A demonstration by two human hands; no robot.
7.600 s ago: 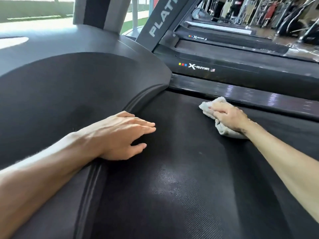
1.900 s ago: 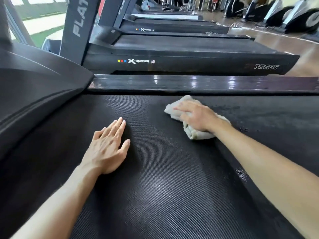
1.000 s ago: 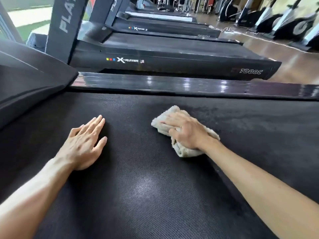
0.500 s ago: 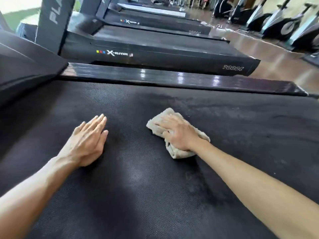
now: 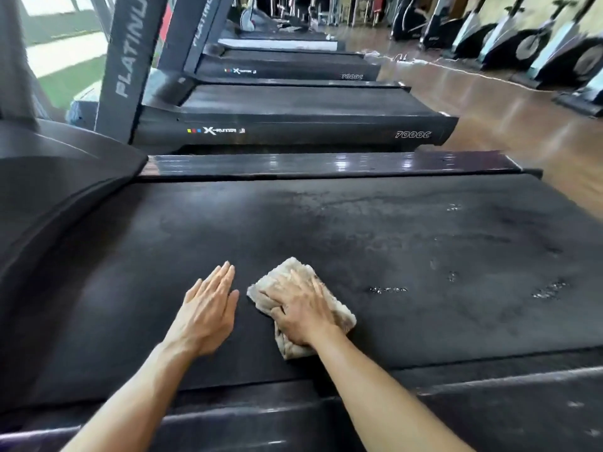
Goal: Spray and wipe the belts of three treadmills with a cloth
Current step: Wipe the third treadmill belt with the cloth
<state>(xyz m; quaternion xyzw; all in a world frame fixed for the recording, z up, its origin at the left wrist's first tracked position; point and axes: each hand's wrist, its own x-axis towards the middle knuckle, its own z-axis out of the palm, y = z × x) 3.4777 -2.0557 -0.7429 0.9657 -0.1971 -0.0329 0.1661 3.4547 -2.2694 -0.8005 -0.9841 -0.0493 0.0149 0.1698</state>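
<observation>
A black treadmill belt (image 5: 359,230) fills the middle of the head view, with wet streaks and droplets on its right part. My right hand (image 5: 301,309) presses flat, fingers straight, on a crumpled beige cloth (image 5: 341,316) lying on the belt near its near edge. Beside it my left hand (image 5: 207,309) rests flat on the belt with straight fingers, holding nothing. No spray bottle is in view.
The glossy side rail (image 5: 326,163) borders the belt's far side; a near rail (image 5: 489,402) runs along the bottom. The motor hood (image 5: 49,177) rises at left. More treadmills (image 5: 293,125) line up behind. Exercise bikes (image 5: 538,44) stand across the wooden floor.
Both hands and the cloth have come back toward the belt's near edge. My view has pulled back, so the near rail and the belt's right end now show.
</observation>
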